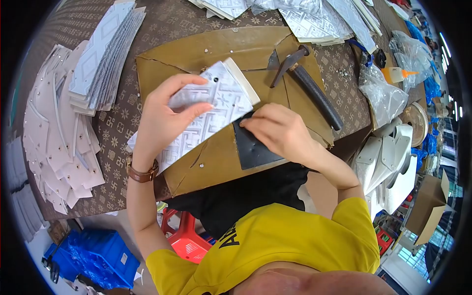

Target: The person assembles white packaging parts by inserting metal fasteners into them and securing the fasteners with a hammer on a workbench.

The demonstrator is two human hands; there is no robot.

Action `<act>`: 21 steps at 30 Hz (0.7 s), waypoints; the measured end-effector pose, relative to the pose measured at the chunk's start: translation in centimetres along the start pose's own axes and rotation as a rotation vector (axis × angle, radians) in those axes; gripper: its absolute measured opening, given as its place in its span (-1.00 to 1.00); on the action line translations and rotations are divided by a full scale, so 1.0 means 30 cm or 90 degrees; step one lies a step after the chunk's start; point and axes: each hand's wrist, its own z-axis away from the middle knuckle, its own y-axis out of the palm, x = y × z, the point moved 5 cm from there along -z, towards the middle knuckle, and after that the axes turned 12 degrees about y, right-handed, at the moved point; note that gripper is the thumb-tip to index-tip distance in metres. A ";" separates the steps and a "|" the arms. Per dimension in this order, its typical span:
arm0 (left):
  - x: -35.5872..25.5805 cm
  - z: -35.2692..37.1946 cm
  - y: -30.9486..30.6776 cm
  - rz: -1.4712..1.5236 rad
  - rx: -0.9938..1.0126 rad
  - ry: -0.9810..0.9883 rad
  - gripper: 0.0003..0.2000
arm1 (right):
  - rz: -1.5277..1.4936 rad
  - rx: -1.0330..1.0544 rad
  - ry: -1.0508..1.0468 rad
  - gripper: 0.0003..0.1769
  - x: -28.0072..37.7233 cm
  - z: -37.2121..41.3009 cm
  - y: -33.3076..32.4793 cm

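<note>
1. Gripping a stack of white patterned sheets [223, 98], the left hand [162, 118] had its thumb laid across the top face and its fingers wrapped underneath, closed firmly on the pile. The pile hung tilted above the middle of the brown cardboard mat [206, 54], likely so that its lower edge met the other hand.
2. The right hand [280, 130] sat knuckles-up over the mat's near edge. Its fingers were curled down, with the tips at the stack's lower corner and on a dark square plate [255, 150]. The fingertips were hidden, so I could not tell whether they pinched a sheet or some small part.
3. That plate lay flat on the near-right part of the mat, probably as a hard backing under the work.
4. A hammer [307, 86] lay on the mat's far-right part with its black handle angled toward the right-hand side, apparently set down within easy reach.
5. Left of the mat, fanned piles of white die-cut pieces [59, 142] were spread out, seemingly sorted for picking.
6. More patterned sheets [314, 22] lay beyond the mat's far edge.
7. Right of the mat sat clear plastic bags [386, 96] and a glue bottle [396, 74] with an orange tip.
8. Below the mat's near edge, under the table, stood a blue crate [98, 253] and a red stool [184, 236].
</note>
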 end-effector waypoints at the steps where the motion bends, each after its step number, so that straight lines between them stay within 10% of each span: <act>1: 0.000 0.001 0.009 0.000 0.004 0.000 -0.62 | -0.001 -0.002 0.003 -0.86 0.001 0.008 -0.003; 4: -0.012 -0.002 0.047 -0.007 0.057 0.057 -0.59 | -0.415 -0.056 0.438 -0.85 -0.101 0.047 -0.016; 21: -0.048 0.014 0.094 -0.124 0.176 -0.009 -0.55 | -0.308 0.029 0.387 -0.80 -0.079 0.057 0.018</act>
